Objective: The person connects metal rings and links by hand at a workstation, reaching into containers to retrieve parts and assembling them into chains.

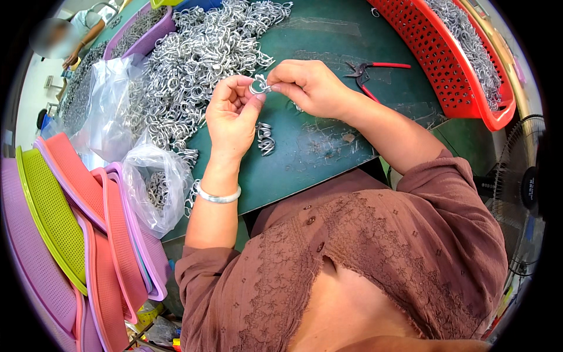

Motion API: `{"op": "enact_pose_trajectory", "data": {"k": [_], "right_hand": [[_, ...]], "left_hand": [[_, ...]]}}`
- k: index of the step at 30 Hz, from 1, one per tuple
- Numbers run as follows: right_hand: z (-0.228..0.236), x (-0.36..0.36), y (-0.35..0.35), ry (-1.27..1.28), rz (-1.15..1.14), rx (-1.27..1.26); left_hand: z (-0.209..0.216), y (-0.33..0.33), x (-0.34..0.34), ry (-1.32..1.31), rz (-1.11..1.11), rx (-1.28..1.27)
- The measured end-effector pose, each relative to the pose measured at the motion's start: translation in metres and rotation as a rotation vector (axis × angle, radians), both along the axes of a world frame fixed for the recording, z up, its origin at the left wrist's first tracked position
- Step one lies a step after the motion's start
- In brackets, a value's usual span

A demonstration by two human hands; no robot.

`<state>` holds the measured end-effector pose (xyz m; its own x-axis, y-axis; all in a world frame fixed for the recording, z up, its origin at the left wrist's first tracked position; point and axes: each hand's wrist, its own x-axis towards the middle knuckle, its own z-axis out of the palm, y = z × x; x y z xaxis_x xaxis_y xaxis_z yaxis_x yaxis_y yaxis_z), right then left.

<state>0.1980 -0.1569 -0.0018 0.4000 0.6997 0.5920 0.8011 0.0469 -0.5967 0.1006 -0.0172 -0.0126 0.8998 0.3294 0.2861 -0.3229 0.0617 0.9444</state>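
Observation:
My left hand (230,117) is closed, pinching a small silver metal ring (256,87) between thumb and fingertips above the table. My right hand (309,88) is closed too, its thumb and forefinger gripping the ring's right side, where a second small metal piece may be joined. Exactly how the pieces meet is too small to tell. Just below the hands, a short row of silver rings (265,139) lies on the dark green table (305,146). A big heap of similar rings (199,53) spreads beyond my left hand.
Red-handled pliers (362,74) lie beyond my right forearm. A red basket (419,56) holding rings stands at the right, near a fan (516,176). At the left are a plastic bag with rings (153,188), stacked coloured baskets (53,217), a purple basket (157,35) and another person (88,29).

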Motion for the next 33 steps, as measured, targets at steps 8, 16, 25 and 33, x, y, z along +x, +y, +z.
{"op": "enact_pose_trajectory", "data": {"k": [8,16,25,33], "right_hand": [[-0.001,-0.004,0.000,0.035,0.023,0.003],[-0.002,-0.004,0.002,0.787,0.136,0.012],[-0.003,-0.002,0.001,0.613,0.122,0.029],[-0.003,-0.003,0.001,0.464,0.080,0.020]], "left_hand": [[0.000,-0.001,-0.001,-0.080,0.079,0.090],[0.002,-0.004,-0.001,-0.068,0.066,0.060],[0.002,0.006,0.000,0.121,-0.103,-0.314],[-0.001,0.006,0.002,0.109,-0.081,-0.306]]}}
